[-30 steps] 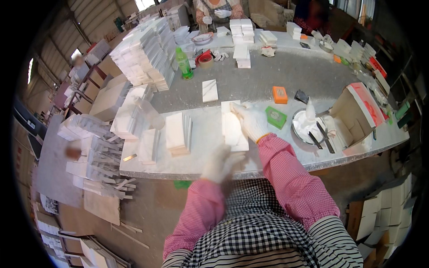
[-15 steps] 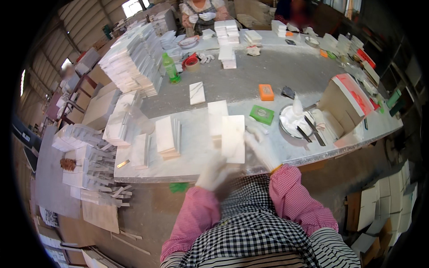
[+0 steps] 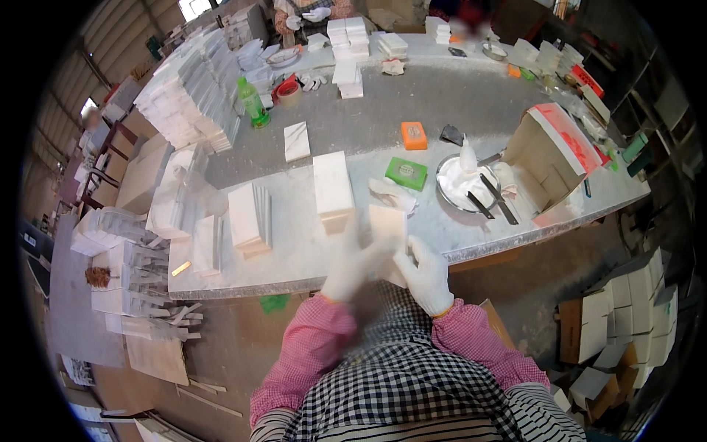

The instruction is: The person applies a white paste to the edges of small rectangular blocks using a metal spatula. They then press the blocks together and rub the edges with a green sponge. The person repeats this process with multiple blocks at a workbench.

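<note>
A white marble tile (image 3: 387, 223) stands at the table's front edge, between my gloved hands. My right hand (image 3: 426, 276) has its fingers curled against the tile's right edge, with thumb and forefinger pinched together. Across the tile's left side lies my left hand (image 3: 352, 267), its fingers smeared by motion, so its grip does not show. Just behind is a short stack of white tiles (image 3: 333, 188). Farther left, more tiles lean together in a group (image 3: 247, 217), next to a smaller leaning group (image 3: 208, 244).
To the right sit a metal bowl of white paste (image 3: 451, 199) with two dark-handled tools, a green box (image 3: 406, 174), an orange box (image 3: 414, 135) and an open carton (image 3: 541, 166). A tall tile stack (image 3: 188, 92) and green bottle (image 3: 252, 103) stand back left. A co-worker (image 3: 313, 15) is across the table.
The tile has come nearer to me. My right hand has gone from stretched fingers beside it to curled fingers at its edge. The view has shifted, moving the scene leftward.
</note>
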The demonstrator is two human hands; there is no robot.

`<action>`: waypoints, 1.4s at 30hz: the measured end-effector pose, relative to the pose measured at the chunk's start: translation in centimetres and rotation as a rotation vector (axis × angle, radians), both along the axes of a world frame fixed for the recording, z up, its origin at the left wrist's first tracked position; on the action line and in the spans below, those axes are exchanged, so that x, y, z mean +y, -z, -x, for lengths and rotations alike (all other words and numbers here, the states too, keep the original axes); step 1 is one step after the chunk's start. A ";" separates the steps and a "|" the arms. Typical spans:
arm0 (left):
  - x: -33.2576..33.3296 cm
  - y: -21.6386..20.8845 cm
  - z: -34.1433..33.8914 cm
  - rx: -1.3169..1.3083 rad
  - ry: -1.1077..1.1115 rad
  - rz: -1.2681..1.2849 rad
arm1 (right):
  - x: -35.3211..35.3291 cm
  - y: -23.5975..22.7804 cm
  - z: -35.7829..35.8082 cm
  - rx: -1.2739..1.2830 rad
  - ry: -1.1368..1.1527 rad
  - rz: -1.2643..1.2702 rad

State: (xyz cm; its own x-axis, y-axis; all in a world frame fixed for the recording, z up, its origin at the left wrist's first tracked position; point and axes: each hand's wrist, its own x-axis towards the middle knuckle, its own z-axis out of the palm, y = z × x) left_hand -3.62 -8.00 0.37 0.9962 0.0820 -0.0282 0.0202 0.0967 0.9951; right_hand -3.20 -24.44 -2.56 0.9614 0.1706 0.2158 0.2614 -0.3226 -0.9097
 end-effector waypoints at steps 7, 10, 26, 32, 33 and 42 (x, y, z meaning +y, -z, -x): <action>-1.8 1.7 -0.9 -0.027 -0.160 -0.297 | 0.0 2.5 0.5 -0.280 -0.047 0.101; -1.9 0.9 -0.5 0.008 -0.165 -0.317 | -0.6 2.7 0.0 -0.340 -0.108 0.114; -2.5 0.0 -1.8 -0.009 -0.113 -0.436 | -12.3 1.1 -9.8 -0.513 0.434 0.746; -5.0 0.0 -3.9 0.143 -0.005 -0.301 | -14.6 1.7 -12.3 -0.237 0.385 1.019; -5.2 0.6 -4.5 0.142 0.001 -0.348 | -14.6 2.0 -12.5 -0.235 0.389 1.042; -7.9 -1.5 -7.9 0.313 0.081 -0.240 | -14.6 2.1 -14.1 -0.068 0.326 0.839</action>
State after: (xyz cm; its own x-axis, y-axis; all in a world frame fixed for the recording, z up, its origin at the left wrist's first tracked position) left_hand 4.30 -15.93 1.83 0.9459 0.0447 -0.3213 0.3243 -0.1524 0.9336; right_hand 10.85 -38.99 -4.70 0.9794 0.0187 0.2011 0.0853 -0.9409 -0.3278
